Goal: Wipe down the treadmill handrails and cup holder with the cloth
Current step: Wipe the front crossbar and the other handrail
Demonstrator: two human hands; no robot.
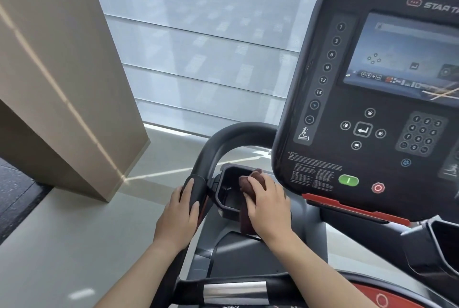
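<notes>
A black curved handrail [218, 138] rises at the treadmill's left side. My left hand [180, 215] is wrapped around its lower grip. Just right of it sits the dark cup holder [223, 188], a deep open pocket. My right hand [268, 205] presses a brown cloth [253, 181] onto the cup holder's right rim. Part of the cloth bunches above my fingers and a strip hangs down below my palm.
The treadmill console [372, 99] with screen, keypad, green start and red stop buttons looms at the right. A second cup holder [442, 235] shows at the far right. A beige pillar [62, 84] stands left. A front crossbar [236, 287] lies near me.
</notes>
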